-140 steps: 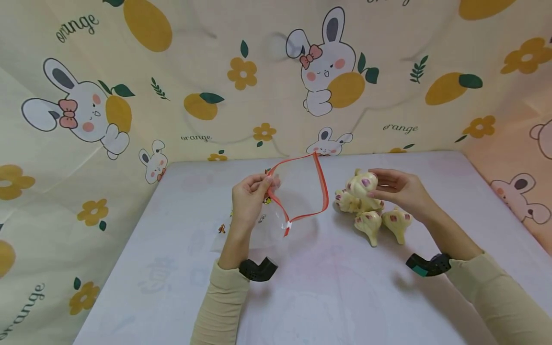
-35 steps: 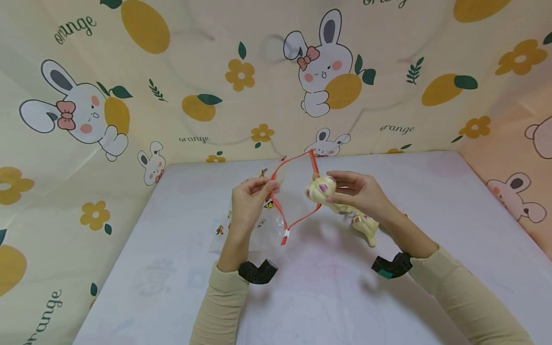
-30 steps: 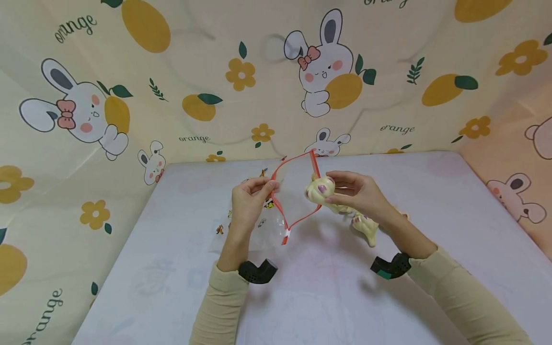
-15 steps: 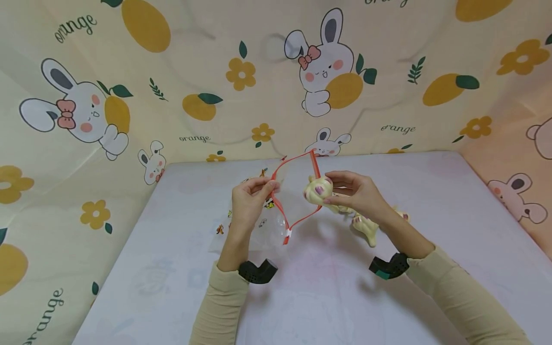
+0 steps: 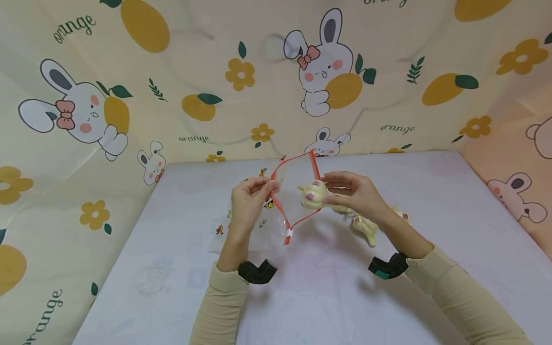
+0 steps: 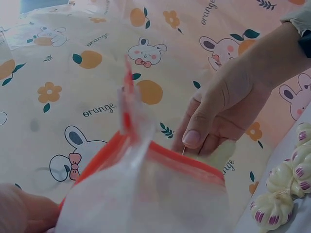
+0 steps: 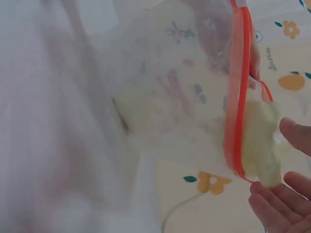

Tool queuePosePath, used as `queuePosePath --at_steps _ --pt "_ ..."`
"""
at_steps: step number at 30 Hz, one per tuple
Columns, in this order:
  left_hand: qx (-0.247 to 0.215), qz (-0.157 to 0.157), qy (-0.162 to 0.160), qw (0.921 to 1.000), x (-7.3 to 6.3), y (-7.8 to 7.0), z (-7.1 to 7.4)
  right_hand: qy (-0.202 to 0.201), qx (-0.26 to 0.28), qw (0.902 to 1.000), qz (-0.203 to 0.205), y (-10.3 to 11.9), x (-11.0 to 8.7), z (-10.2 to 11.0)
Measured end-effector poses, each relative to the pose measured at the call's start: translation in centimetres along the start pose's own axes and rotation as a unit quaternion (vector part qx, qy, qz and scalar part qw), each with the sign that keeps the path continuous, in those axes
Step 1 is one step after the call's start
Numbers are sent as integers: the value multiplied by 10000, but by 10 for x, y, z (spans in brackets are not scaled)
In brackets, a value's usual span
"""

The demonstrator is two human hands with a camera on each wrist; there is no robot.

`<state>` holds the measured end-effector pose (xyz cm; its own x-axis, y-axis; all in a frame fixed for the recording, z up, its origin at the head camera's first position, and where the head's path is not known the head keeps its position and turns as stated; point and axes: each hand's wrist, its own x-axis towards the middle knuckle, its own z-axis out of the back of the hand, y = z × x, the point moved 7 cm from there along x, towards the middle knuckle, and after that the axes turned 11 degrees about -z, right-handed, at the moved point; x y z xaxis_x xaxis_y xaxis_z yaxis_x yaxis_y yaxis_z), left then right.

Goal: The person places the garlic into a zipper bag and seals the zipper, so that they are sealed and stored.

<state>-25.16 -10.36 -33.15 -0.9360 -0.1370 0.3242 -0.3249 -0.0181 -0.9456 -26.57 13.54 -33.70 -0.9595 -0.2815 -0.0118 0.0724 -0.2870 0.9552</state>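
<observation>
My left hand (image 5: pixel 252 199) pinches the orange-red zip edge of a clear plastic bag (image 5: pixel 258 235), printed with small figures. The bag's mouth gapes toward the right. A cream garlic bulb (image 5: pixel 314 195) with purple patches is at that mouth, its stem pointing left; it looks blurred in the right wrist view, partly behind the zip edge. My right hand (image 5: pixel 355 191) is just right of the bulb, thumb and fingers parted, with the bulb out at their very tips. In the left wrist view the bag hides part of the bulb.
More garlic bulbs (image 5: pixel 365 227) lie on the white table (image 5: pixel 310 297) below and behind my right hand, some hidden by it. A cream cloth (image 5: pixel 241 28) with rabbits and oranges hangs behind the table.
My right hand has carried the garlic bulb left from the pile to the bag's mouth. Within the last half second the bulb tipped leftward and slipped down from the fingers. My left hand barely moved.
</observation>
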Motion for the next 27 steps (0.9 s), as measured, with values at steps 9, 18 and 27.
queuePosePath --at_steps 9,18,27 --pt "-50 73 -52 9999 0 -1 1 -37 -219 9997 -31 -1 -1 1" --pt "-11 140 -18 9999 0 -2 1 -86 -176 9991 -370 -10 -5 8" --pt "117 170 5 9998 0 -2 2 -147 -247 9990 -343 -14 -10 15"
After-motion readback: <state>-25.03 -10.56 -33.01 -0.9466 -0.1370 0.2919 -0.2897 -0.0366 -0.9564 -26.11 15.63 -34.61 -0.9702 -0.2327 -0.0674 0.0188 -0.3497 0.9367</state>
